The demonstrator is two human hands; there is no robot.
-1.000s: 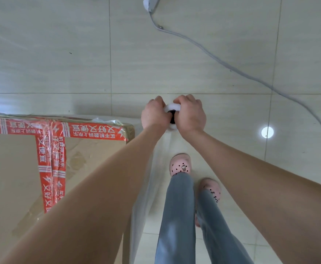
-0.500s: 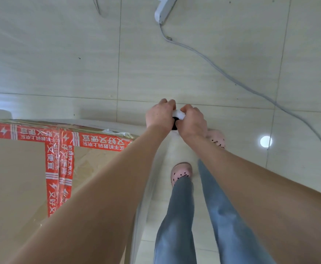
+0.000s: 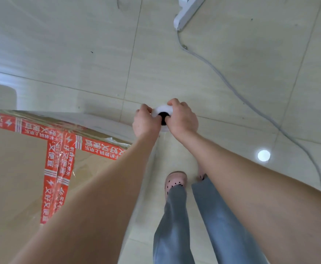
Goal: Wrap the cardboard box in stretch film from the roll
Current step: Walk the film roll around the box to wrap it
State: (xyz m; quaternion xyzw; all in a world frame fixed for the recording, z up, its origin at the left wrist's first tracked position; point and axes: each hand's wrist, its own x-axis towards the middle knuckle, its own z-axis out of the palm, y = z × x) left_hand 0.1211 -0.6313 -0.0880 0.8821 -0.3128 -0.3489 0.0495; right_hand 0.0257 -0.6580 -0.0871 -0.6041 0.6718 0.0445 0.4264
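1. A large brown cardboard box (image 3: pixel 18 168), sealed with red printed tape (image 3: pixel 51 178), stands on the pale tiled floor (image 3: pixel 79 54); clear film glistens over its far top edge.
2. Just beyond the box's far right corner is a white roll of stretch film with a black core (image 3: pixel 162 111); its cored end faces the camera.
3. The left hand (image 3: pixel 146 122) grips the roll's box side, fingers (image 3: pixel 144 109) clamped round it; the right hand (image 3: pixel 182 119) grips the opposite side, fingers likewise curled on the roll.
4. A hazy sheet of clear film (image 3: pixel 146 178) hangs from the roll along the box's right side.
5. Right of the box stand pink perforated clogs (image 3: pixel 174 180) and blue jeans (image 3: pixel 173 225); farther off, a grey cable (image 3: pixel 232 86) meets a white power strip (image 3: pixel 188 10).
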